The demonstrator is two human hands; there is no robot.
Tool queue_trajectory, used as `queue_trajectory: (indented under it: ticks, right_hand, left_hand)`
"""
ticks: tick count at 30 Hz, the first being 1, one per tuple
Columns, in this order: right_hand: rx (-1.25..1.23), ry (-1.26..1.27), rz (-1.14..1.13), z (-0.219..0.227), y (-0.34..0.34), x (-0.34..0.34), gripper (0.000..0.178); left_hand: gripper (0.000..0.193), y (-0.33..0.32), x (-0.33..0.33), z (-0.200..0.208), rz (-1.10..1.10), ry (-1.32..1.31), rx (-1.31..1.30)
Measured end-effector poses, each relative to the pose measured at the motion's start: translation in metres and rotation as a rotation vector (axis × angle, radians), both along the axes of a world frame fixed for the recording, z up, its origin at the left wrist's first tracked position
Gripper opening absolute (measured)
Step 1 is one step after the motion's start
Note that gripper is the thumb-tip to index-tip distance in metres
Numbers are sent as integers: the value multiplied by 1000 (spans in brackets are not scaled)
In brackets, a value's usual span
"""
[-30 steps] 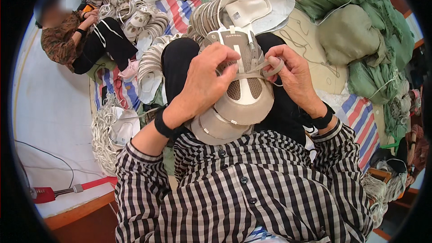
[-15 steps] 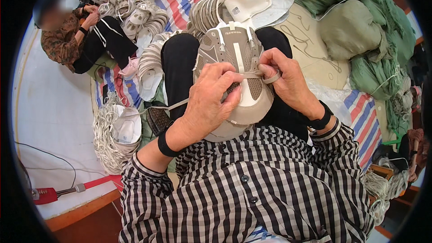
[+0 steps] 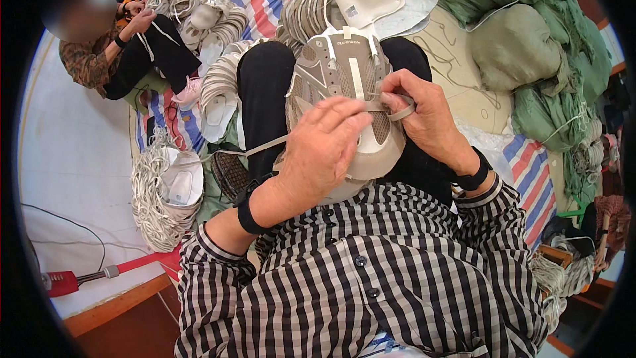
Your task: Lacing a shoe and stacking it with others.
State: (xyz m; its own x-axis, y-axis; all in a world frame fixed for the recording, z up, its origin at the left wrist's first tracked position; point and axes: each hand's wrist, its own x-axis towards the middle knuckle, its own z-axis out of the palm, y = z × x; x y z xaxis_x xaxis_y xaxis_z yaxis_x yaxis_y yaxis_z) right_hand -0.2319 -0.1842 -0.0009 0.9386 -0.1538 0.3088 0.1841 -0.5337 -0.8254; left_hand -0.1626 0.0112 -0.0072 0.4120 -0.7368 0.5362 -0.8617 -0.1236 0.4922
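Observation:
A taupe and white mesh sneaker upper (image 3: pixel 338 59) lies across my lap, its toe toward me. My right hand (image 3: pixel 424 113) pinches a flat beige shoelace (image 3: pixel 402 114) at the right side of the upper, with a loop around the fingers. My left hand (image 3: pixel 324 142) lies over the upper's left side, its fingertips beside the lace that crosses the tongue. Motion blurs these fingers, and their hold on the lace is hidden. Another lace strand (image 3: pixel 265 145) runs taut from under this hand out to the left.
Nested uppers (image 3: pixel 305 16) stand stacked beyond my knees. At left is a bundle of laces (image 3: pixel 158 199) beside a white-lined upper (image 3: pixel 182 179). A co-worker (image 3: pixel 93 53) sits at far left. Green sacks (image 3: pixel 517 46) fill the right; loose cords (image 3: pixel 444 59) lie near them.
My left hand's fingers have shifted right and up across the upper, and now blur. My right hand stays on the lace loop. The view has shifted slightly.

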Motion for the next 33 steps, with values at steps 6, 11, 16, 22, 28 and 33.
queue_trajectory:
  ticks: [6, 11, 16, 22, 28, 33]
  right_hand:
    - [-218, -139, 22, -4, 1, 2, 8]
    - [-422, -112, 46, 3, 4, 3, 5]
    - [-333, -27, 40, 5, 7, 1, 7]
    - [-334, -22, 19, 4, 9, 4, 8]
    - [-335, -1, 38, 2, 7, 6, 7]
    - [-316, 112, 107, 11, 3, 17, 4]
  left_hand:
    - [37, 8, -16, 4, -74, -131, 117]
    - [40, 9, -23, 0, -74, -225, 132]
    - [39, 8, -23, -3, -59, -258, 109]
    - [37, 9, -23, -5, -60, -252, 99]
    - [36, 8, -24, -7, -52, -252, 86]
    - [36, 10, -25, -6, -41, -236, 99]
